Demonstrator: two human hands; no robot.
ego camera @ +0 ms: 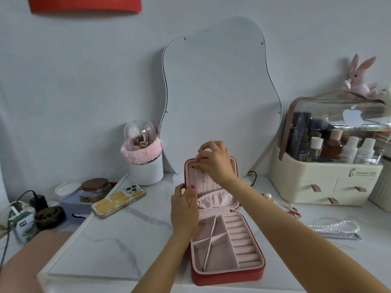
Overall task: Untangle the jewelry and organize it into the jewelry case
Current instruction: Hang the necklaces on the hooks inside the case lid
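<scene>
Jewelry case (227,248), red outside and pale pink inside, stands open on the white marble desk (118,229) at about 6 o'clock from the wavy mirror (220,98), its lid (211,182) upright and its base showing divided compartments and a column of ring rolls. A thin necklace chain (197,180) hangs down the inside of the lid. The right hand (213,160) is at the lid's top edge, at 12 o'clock of the case, its fingers (197,159) narrow and pinching the top of the chain. The left hand (184,206) is at the lid's left side, at about 9 o'clock; its fingers curl around the lid's edge, the thumb with red polish lying on the pink lining beside the chain.

At 3 o'clock from the case, well apart, lie a pearl strand (336,226) and a silver chain (340,236), with rings (293,210) and a pearl piece (268,195) nearer the lid. Beyond them, at 2 o'clock, stands a cream cosmetics organizer (325,182) with a plush rabbit (360,79) on top. At 9 o'clock a phone (118,200) in a yellow case lies tilted; at 10 o'clock stands a brush holder (145,163) under a clear dome, with a jar (95,188) further left.
</scene>
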